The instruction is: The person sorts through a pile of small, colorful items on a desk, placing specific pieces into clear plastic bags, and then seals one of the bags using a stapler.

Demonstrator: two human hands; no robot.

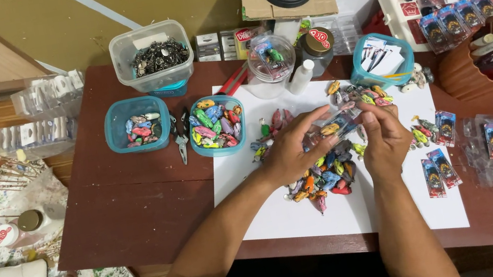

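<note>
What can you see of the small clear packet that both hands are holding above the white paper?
The small clear packet looks like thin see-through plastic, with a little yellow and dark piece inside. It lies roughly level, tilted slightly up to the right. The left hand pinches its left end and the right hand its right end. It hangs over a pile of colourful painted pieces on the white paper.

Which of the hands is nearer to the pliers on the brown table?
Left. The left hand is right of the pliers, across bare table. The right hand is farther right, beyond the left one.
</note>
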